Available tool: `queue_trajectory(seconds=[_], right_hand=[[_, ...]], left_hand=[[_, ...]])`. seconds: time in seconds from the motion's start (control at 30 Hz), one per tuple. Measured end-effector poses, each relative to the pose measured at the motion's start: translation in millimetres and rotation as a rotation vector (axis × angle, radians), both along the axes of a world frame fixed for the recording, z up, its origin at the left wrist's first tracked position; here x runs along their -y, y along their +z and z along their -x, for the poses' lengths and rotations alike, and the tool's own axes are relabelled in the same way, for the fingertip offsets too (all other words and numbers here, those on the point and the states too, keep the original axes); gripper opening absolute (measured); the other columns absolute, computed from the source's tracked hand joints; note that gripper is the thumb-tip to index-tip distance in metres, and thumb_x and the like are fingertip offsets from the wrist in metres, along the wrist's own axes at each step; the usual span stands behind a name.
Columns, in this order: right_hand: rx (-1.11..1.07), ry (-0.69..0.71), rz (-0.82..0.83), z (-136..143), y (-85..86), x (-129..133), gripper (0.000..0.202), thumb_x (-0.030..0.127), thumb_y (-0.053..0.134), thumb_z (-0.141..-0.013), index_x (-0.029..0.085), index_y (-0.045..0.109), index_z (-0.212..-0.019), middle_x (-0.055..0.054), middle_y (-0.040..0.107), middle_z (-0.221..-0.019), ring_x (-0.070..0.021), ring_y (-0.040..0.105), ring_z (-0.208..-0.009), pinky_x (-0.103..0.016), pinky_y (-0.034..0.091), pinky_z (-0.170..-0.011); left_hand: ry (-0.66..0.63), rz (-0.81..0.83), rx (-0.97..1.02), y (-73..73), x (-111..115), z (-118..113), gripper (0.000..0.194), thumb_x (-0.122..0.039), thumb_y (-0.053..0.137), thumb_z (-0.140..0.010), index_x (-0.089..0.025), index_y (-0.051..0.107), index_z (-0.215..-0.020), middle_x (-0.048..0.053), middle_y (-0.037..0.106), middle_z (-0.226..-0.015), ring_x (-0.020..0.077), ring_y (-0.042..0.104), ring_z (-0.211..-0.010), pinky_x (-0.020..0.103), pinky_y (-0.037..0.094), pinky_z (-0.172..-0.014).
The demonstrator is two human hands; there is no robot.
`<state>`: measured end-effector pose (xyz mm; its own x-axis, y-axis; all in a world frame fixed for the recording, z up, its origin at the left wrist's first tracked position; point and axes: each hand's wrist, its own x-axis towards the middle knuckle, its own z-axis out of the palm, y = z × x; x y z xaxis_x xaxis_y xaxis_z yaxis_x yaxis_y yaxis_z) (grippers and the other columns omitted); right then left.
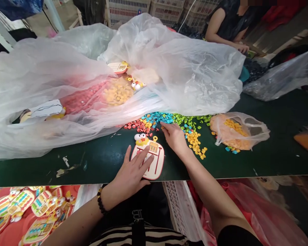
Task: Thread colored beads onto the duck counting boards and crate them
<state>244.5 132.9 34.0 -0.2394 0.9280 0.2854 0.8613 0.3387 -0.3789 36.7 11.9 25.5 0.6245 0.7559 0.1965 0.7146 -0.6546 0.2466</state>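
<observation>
A white toy board with a red rim (157, 164) lies on the table, topped by a yellow duck-like head with bulging white eyes and a small yellow ring. It has slots and a yellow printed panel. My left hand (135, 167) lies over the board's left part, fingers spread. Beyond the board, my right hand (176, 137) has its fingertips together at the near edge of the small blue pieces (156, 118); whatever is between them is too small to make out. Red pieces (141, 126) lie left of the blue, green pieces (186, 119) and yellow pieces (194, 140) to the right.
Large clear plastic sheeting (195, 75) covers more pieces behind. A plastic bag (256, 133) with yellow pieces sits on the green table (97, 167) at right. Finished-looking boards (22, 201) fill a spot below left. A person (228, 27) works at the back right.
</observation>
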Motion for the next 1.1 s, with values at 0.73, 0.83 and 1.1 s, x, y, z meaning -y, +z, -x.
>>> queue_trajectory(seconds=[0.73, 0.83, 1.1], right_hand=[[-0.239, -0.026, 0.006, 23.6, -18.5, 57.5, 0.025, 0.025, 0.039, -0.097, 0.020, 0.064, -0.097, -0.008, 0.067, -0.094, -0.0198, 0.062, -0.092, -0.035, 0.053, -0.084], [-0.098, -0.062, -0.066, 24.8, -19.2, 60.9, 0.027, 0.024, 0.040, -0.097, 0.019, 0.066, -0.094, -0.008, 0.069, -0.093, -0.0215, 0.062, -0.093, -0.035, 0.050, -0.083], [0.107, -0.084, -0.181, 20.6, -22.7, 73.3, 0.027, 0.021, 0.044, -0.096, 0.018, 0.067, -0.110, -0.007, 0.072, -0.111, -0.0232, 0.062, -0.107, -0.036, 0.045, -0.088]], left_hand=[[0.234, -0.187, 0.163, -27.1, 13.0, -29.1, 0.051, -0.049, 0.053, -0.089, -0.014, 0.056, -0.126, 0.013, 0.063, -0.124, 0.0287, 0.053, -0.115, 0.052, 0.022, -0.110], [0.232, -0.197, 0.167, -26.0, 13.4, -29.3, 0.050, -0.049, 0.050, -0.090, -0.014, 0.056, -0.125, 0.013, 0.064, -0.122, 0.0283, 0.054, -0.114, 0.052, 0.022, -0.110], [0.228, -0.173, 0.174, -25.4, 14.2, -28.2, 0.048, -0.047, 0.051, -0.090, -0.014, 0.056, -0.125, 0.016, 0.060, -0.127, 0.0288, 0.054, -0.115, 0.053, 0.025, -0.108]])
